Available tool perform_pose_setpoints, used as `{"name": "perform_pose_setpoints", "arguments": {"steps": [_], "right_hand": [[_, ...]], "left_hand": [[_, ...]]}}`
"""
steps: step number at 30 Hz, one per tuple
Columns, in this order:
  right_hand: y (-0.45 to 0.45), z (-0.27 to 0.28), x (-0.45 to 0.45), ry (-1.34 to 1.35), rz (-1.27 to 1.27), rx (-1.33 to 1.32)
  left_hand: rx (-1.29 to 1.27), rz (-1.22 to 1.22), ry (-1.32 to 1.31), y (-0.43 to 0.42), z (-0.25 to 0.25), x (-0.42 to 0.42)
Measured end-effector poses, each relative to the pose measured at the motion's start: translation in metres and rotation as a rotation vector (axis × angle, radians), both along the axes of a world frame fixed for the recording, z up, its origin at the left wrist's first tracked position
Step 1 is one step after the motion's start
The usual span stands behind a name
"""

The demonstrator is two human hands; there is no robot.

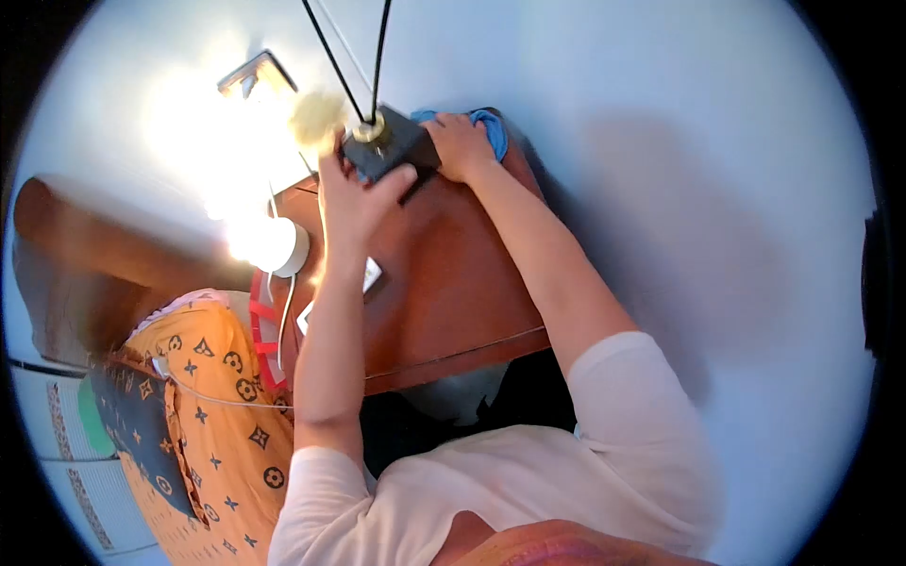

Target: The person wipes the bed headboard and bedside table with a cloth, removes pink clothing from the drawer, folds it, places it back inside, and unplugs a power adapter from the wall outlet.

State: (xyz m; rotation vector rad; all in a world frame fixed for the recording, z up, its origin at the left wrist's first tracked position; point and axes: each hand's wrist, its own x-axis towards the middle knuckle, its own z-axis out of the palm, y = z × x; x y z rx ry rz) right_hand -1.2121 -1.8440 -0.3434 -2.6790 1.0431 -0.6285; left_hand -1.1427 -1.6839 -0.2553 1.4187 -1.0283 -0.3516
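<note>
My left hand (355,200) is at the near left side of a dark, boxy reed diffuser (389,156), its thumb and fingers around the lower part. The diffuser has a gold neck and black sticks rising from the top. A pale yellow fluffy ball (318,118) sits just beyond my left fingers; whether it is joined to the diffuser I cannot tell. My right hand (458,146) presses on a bunched blue cloth (493,134) at the far right of the brown tabletop (462,274), close beside the diffuser. Some of its fingers are hidden.
A white round lamp base (289,247) glows brightly at the left, with a white cable. A white flat object (372,274) lies partly behind my left forearm. The orange patterned bedding (226,377) is at the left, and a pale wall (708,189) rises close on the right.
</note>
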Motion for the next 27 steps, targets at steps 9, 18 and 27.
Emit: {"name": "perform_pose_setpoints", "arguments": {"steps": [9,18,27], "right_hand": [[-0.020,0.009,-0.006,-0.014,-0.166,0.065],[0.055,0.012,-0.108,-0.035,-0.327,0.273],[0.180,0.007,-0.194,-0.063,-0.127,-0.059]], "left_hand": [[0.197,0.034,0.028,0.113,-0.046,-0.019],[-0.041,-0.061,-0.164,0.112,-0.084,-0.031],[0.069,-0.122,-0.084,0.113,-0.092,-0.028]]}}
